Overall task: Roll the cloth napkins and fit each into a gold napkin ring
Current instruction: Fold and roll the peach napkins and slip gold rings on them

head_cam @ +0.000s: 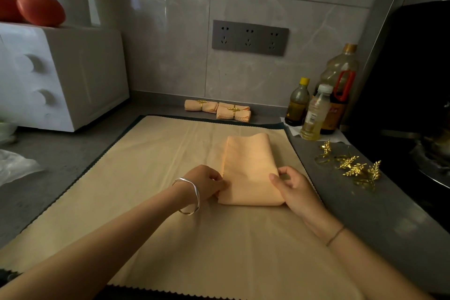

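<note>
A folded peach cloth napkin (249,168) lies lengthwise on a large beige cloth (146,178) spread over the counter. My left hand (207,182) pinches the napkin's near left edge. My right hand (294,187) grips its near right corner, thumb on top. Several gold leaf-shaped napkin rings (350,165) lie loose on the dark counter to the right. At the back by the wall lie three rolled napkins (219,108), and a gold ring shows on at least two of them.
Three bottles (319,105) stand at the back right beside a dark stove area (414,105). A white appliance (60,75) with knobs sits at the left, red fruit (39,7) on top. A socket panel (249,38) is on the tiled wall.
</note>
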A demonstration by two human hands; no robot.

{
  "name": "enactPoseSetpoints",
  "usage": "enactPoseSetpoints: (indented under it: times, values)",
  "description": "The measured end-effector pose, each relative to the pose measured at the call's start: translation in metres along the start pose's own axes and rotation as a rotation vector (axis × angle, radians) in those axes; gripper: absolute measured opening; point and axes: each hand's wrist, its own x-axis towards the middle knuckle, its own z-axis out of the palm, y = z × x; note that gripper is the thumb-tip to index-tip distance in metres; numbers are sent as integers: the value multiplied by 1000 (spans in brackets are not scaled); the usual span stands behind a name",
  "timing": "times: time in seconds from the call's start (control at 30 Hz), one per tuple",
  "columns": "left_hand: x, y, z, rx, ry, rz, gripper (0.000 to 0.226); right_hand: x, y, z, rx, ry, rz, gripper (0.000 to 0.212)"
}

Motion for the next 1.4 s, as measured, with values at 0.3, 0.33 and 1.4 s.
enactPoseSetpoints:
  times: [0.3,0.33,1.4]
  values:
    - [-2,-1,1,-47,-35,-6,34,4,12,-2,-449,90,-95,17]
    - [-3,-1,1,-51,-44,-8,34,3,13,-2,-481,105,-104,19]
    - [-11,3,26,611,-177,331,74,-21,0,-13,-1123,-486,-404,103]
